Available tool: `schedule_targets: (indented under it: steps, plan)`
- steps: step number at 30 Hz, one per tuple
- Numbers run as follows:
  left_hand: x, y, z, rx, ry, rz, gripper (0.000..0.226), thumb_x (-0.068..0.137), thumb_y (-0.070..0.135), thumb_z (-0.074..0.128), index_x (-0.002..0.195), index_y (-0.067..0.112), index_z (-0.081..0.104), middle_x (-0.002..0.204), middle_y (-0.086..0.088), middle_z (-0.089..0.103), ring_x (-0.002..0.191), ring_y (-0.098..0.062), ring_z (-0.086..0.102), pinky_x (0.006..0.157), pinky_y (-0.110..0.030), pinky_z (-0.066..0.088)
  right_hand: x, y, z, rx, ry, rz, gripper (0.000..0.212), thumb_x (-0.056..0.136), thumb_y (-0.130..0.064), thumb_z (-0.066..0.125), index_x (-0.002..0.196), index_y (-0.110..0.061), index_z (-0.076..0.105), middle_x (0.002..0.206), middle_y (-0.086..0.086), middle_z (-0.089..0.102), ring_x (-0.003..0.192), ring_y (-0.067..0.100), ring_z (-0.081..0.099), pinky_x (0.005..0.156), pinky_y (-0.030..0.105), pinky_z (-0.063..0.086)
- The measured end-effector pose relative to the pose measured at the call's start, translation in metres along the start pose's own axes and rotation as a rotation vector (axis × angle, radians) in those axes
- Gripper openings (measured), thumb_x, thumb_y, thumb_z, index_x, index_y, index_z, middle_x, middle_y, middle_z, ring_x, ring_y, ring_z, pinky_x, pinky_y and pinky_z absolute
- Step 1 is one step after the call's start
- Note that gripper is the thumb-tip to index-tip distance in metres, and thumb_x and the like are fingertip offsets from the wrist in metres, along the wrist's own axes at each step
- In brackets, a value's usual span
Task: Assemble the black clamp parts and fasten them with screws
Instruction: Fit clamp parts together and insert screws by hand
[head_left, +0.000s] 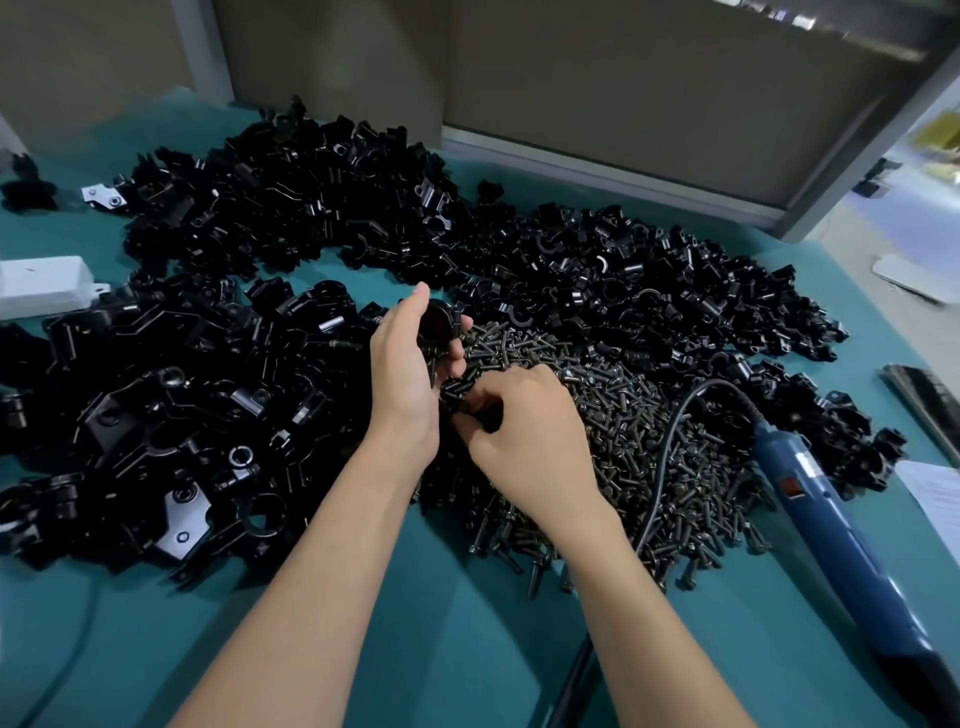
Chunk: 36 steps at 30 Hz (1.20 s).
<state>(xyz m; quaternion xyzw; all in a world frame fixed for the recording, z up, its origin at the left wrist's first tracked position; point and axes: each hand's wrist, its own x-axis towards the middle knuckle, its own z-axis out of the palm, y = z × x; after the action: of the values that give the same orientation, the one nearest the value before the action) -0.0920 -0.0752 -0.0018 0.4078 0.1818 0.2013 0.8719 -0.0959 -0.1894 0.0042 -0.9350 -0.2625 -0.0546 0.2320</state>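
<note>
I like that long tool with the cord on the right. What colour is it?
The long corded power tool is blue, seen in the head view.

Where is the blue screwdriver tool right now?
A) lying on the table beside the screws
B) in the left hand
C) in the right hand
A: the blue screwdriver lies on the table beside the screw pile, and the left hand and right hand are not touching it.

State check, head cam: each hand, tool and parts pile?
left hand: grips black clamp part
right hand: pinches a screw, fingers curled
screw pile: loose heap on the table
electric screwdriver: lying on table, untouched
clamp parts heaps: loose, unassembled
</note>
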Motion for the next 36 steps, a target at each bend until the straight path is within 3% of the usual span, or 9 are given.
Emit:
schedule_targets:
  steps: [2,5,7,10,14,21,31,36]
  plan:
    - [-0.001,0.000,0.000,0.019,-0.010,0.007,0.025,0.103,0.031,0.050,0.100,0.007,0.055,0.078,-0.006,0.067,0.057,-0.010,0.052,0.048,-0.022,0.041,0.001,0.005,-0.007,0.305,0.094,0.039,0.003,0.085,-0.017,0.072,0.083,-0.016,0.070,0.077,-0.010,0.068,0.078,0.008,0.060,0.074,0.025,0.049]
    - [-0.003,0.000,0.000,0.090,-0.081,0.000,0.026,0.103,0.030,0.048,0.102,0.006,0.055,0.076,-0.003,0.067,0.056,-0.009,0.052,0.048,-0.021,0.041,0.005,0.016,-0.020,0.620,0.240,0.079,0.013,0.084,-0.012,0.076,0.092,-0.019,0.070,0.072,-0.012,0.070,0.069,-0.001,0.064,0.066,0.012,0.044]
    - [-0.006,-0.001,0.001,0.158,-0.174,-0.029,0.026,0.100,0.032,0.051,0.097,0.007,0.057,0.073,-0.002,0.067,0.055,-0.009,0.052,0.045,-0.021,0.039,0.007,0.024,-0.025,0.712,0.296,0.079,0.025,0.085,-0.011,0.076,0.105,-0.024,0.067,0.077,-0.007,0.073,0.071,0.003,0.066,0.068,0.017,0.046]
    - [-0.011,-0.005,0.006,0.303,-0.292,-0.043,0.026,0.090,0.038,0.054,0.084,0.015,0.065,0.070,-0.002,0.068,0.052,-0.011,0.050,0.042,-0.022,0.035,0.008,0.030,-0.027,0.800,0.394,0.062,0.020,0.087,-0.009,0.076,0.098,-0.024,0.069,0.085,-0.006,0.074,0.080,0.010,0.071,0.075,0.028,0.055]
    - [-0.017,-0.007,0.012,0.372,-0.359,-0.038,0.026,0.090,0.043,0.054,0.073,0.032,0.071,0.067,0.006,0.066,0.053,-0.010,0.052,0.040,-0.022,0.032,0.009,0.030,-0.023,0.828,0.463,0.031,0.019,0.087,-0.008,0.075,0.092,-0.025,0.070,0.087,-0.011,0.072,0.083,0.008,0.069,0.077,0.025,0.054]
    - [-0.015,-0.009,0.010,0.342,-0.293,0.007,0.024,0.083,0.038,0.055,0.076,0.017,0.065,0.072,-0.001,0.060,0.050,-0.010,0.049,0.039,-0.023,0.030,0.007,0.033,-0.023,0.843,0.381,0.000,0.020,0.085,-0.003,0.076,0.089,-0.022,0.071,0.084,-0.008,0.072,0.080,0.008,0.068,0.075,0.022,0.053]
    - [-0.014,-0.008,0.010,0.365,-0.255,0.017,0.020,0.079,0.033,0.056,0.065,0.020,0.062,0.063,0.003,0.055,0.047,-0.011,0.047,0.038,-0.023,0.028,0.005,0.032,-0.023,0.808,0.339,-0.023,0.023,0.083,-0.001,0.076,0.089,-0.023,0.072,0.084,-0.004,0.073,0.080,0.010,0.069,0.075,0.024,0.054]
    - [-0.013,-0.011,0.010,0.381,-0.256,0.049,0.027,0.096,0.021,0.055,0.071,0.017,0.061,0.061,0.004,0.051,0.044,-0.010,0.045,0.036,-0.020,0.029,0.006,0.033,-0.022,0.766,0.326,-0.041,0.027,0.082,0.000,0.077,0.091,-0.025,0.074,0.087,-0.007,0.075,0.084,0.011,0.070,0.080,0.028,0.056]
